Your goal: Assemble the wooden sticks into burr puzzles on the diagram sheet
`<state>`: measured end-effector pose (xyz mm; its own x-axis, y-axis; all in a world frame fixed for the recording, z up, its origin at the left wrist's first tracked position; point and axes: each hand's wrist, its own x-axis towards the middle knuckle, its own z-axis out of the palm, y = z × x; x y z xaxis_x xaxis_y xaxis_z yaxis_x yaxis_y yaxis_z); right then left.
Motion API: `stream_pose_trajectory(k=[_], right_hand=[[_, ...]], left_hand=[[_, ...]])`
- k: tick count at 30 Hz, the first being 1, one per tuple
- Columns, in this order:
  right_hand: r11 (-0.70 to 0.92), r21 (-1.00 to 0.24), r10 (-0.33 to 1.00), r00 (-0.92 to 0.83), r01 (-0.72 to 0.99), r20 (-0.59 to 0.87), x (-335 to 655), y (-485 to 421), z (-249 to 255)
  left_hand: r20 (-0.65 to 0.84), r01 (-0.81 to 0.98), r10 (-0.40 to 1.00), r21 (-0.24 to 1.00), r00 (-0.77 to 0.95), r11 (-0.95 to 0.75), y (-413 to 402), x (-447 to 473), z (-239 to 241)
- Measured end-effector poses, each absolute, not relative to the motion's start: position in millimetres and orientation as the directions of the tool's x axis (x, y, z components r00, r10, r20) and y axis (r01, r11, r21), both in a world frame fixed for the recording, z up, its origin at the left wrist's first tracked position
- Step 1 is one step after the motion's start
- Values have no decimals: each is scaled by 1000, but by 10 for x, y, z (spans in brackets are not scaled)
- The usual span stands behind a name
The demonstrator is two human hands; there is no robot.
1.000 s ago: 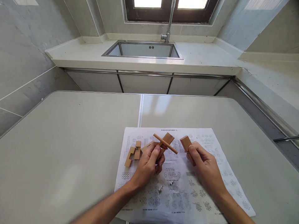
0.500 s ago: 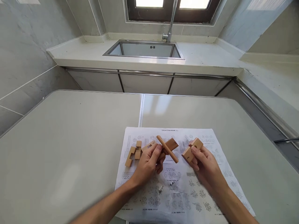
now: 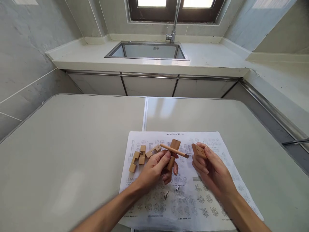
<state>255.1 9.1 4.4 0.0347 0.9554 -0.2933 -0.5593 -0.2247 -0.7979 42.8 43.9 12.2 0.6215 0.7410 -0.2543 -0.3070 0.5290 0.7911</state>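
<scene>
My left hand (image 3: 158, 166) is closed round a flat wooden puzzle block (image 3: 175, 145) that points up and away. Across that block lies a slim wooden stick (image 3: 177, 151), pinched near my thumb and slanting down to the right. To the right, my right hand (image 3: 210, 164) grips another wooden puzzle block (image 3: 199, 151) between thumb and fingers; part of it is hidden by them. A gap separates the two hands. Just left of my left hand, several notched wooden pieces (image 3: 134, 161) rest on the printed sheet (image 3: 188, 206), one partly behind my fingers.
The sheet, covered with small line drawings, lies on a pale table (image 3: 72, 145) with a seam down its middle. Beyond the table's far edge are a counter (image 3: 205, 58), a sink (image 3: 147, 58) and a tap (image 3: 172, 36).
My left hand has turned its block more upright and the stick flatter. My right hand has rotated its block, so a different face shows.
</scene>
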Motion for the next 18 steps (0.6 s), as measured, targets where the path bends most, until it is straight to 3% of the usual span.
stream_pose_trajectory(k=[18], right_hand=[[-222,-909,968,-194,-353,-161,2461,60,-5]], left_hand=[[-253,-348,644,671,723,655,487,417,61]])
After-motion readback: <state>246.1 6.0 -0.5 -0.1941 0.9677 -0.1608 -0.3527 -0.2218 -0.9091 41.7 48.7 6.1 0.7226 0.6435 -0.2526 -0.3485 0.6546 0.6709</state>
